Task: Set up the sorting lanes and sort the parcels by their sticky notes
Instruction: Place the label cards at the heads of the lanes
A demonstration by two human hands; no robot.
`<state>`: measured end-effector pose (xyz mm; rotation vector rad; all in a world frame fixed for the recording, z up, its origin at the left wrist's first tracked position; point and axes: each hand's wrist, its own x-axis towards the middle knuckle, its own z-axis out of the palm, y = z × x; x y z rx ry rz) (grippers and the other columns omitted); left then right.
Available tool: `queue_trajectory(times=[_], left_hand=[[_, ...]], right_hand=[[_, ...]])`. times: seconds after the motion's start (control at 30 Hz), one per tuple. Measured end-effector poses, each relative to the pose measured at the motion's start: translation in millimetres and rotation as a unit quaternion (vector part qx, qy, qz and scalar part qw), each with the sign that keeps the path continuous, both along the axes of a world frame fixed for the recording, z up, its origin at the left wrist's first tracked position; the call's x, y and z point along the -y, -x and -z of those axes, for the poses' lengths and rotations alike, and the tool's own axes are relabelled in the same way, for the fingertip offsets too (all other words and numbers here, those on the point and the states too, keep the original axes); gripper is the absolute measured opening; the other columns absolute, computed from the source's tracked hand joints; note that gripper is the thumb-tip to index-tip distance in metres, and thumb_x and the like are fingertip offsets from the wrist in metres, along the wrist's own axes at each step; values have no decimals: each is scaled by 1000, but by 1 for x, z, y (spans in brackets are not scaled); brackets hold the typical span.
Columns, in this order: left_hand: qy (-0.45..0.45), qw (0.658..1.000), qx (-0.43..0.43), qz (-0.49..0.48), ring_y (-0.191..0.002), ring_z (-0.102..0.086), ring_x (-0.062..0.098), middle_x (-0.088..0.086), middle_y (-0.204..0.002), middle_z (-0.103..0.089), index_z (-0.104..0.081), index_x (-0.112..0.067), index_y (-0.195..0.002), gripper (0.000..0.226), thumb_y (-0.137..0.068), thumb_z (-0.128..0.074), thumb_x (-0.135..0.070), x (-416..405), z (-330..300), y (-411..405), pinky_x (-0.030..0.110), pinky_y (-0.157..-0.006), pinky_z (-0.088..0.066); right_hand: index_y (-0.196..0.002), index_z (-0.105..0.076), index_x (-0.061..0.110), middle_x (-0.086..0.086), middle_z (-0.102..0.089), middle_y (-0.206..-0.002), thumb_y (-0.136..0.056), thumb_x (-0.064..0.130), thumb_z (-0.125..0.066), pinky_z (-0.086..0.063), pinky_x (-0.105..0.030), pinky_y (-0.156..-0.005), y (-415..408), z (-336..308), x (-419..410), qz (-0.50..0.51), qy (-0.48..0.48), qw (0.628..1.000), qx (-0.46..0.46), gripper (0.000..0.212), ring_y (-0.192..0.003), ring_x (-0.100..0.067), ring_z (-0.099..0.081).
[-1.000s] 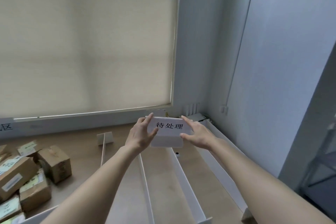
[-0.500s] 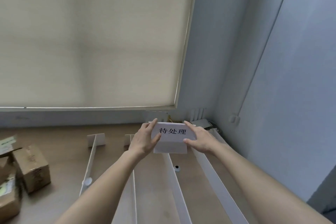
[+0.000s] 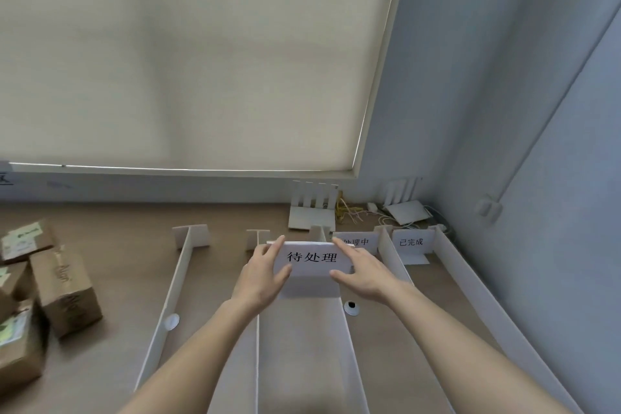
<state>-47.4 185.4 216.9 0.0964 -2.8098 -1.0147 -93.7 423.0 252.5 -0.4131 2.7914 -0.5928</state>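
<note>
Soft, even daylight filters through the drawn roller blind [image 3: 188, 54], with a bright sliver along its bottom edge. Shadows on the counter [image 3: 111, 245] are faint. Wide-angle distortion bends the edges; detail is slightly soft.

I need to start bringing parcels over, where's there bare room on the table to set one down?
Bare wood lies between the cardboard parcels and the leftmost white divider, and along the lanes under the 已完成 sign. It is crowded at the lane heads, where both hands hold the 待处理 sign.

Both arms extended; left grip [image 3: 265, 274], right grip [image 3: 361, 270] pinching.
</note>
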Motion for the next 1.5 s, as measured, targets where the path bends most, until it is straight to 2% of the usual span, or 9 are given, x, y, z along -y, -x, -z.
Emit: queue_trajectory(times=[0.3, 0.47, 0.6, 0.73, 1.13, 1.5], left_hand=[[-17, 994, 102, -33, -132, -44, 25, 4, -146, -39, -29, -33, -153, 67, -94, -60, -38, 6, 115, 85, 32, -106, -37], [-17, 992, 117, -48, -132, -42, 22, 4, -145, -40, -33, -28, -152, 67, -92, -63, -29, 12, 169, 140, 29, -106, -35], [-28, 990, 135, -40, -138, -36, 22, 5, -150, -35, -29, -27, -154, 71, -91, -62, -26, 20, 203, 179, 30, -108, -32], [-10, 990, 135, -35, -137, -37, 26, 9, -150, -36, -27, -24, -155, 73, -91, -61, -22, 36, 222, 220, 29, -107, -31], [7, 990, 138, -38, -136, -38, 31, 14, -150, -36, -24, -21, -155, 73, -90, -59, -21, 61, 258, 309, 34, -108, -33], [2, 989, 143, -40, -135, -38, 30, 13, -150, -34, -22, -23, -156, 75, -90, -58, -21, 67, 280, 344, 33, -106, -34]], right_hand=[[-156, -14, 50, 1, -28, -161, -94, 53, -53, -38, -45, -113, 107, 133, 10, -32, 31, 997, 59, 74, -144, -26, -36], [-157, -21, 46, 0, -31, -159, -98, 50, -52, -34, -37, -114, 160, 196, 19, -28, 51, 995, 78, 67, -145, -23, -35], [-158, -20, 45, -2, -27, -161, -99, 47, -51, -30, -37, -114, 203, 228, 30, -28, 49, 995, 84, 66, -147, -23, -31], [-158, -18, 46, -2, -26, -163, -97, 51, -50, -32, -41, -114, 246, 249, 45, -33, 27, 997, 66, 68, -147, -27, -33], [-160, -17, 39, -8, -27, -162, -99, 47, -52, -36, -49, -115, 336, 287, 83, -25, 11, 997, 71, 71, -144, -33, -35], [-161, -15, 36, -10, -28, -161, -100, 44, -52, -34, -49, -116, 371, 302, 94, -30, -12, 996, 81, 72, -145, -35, -33]])
